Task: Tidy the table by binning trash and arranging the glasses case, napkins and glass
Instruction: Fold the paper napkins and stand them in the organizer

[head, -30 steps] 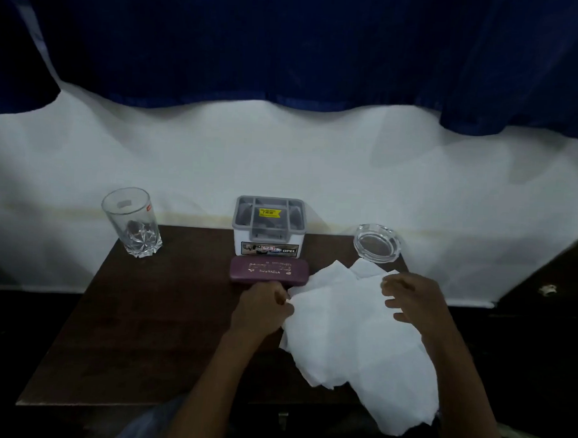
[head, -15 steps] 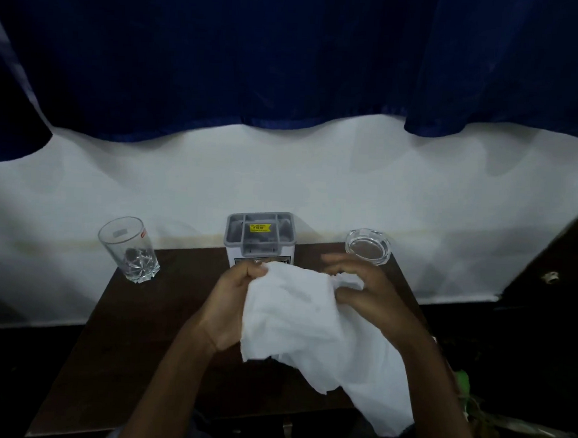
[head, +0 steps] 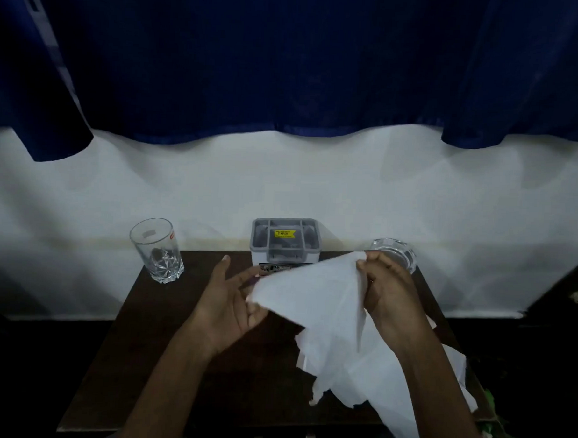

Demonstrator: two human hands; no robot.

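A large white napkin [head: 317,306] hangs above the dark wooden table [head: 142,351], lifted off its surface. My right hand [head: 389,289] pinches its upper corner in front of the ashtray. My left hand [head: 234,302] holds its left edge between thumb and fingers, with the other fingers spread. The napkin's lower part drapes over the table's right front edge. A clear drinking glass [head: 156,249] stands upright at the far left corner. The napkin and my hands hide the glasses case.
A grey-lidded white plastic box [head: 285,240] with a yellow sticker stands at the table's far middle. A clear glass ashtray [head: 397,255] sits at the far right corner. A white wall and a blue curtain rise behind. Green leaves show at lower right.
Both hands lifted the napkin off the table. It went from bunched to stretched between them, my right hand rising to the far corner. The case is now covered.
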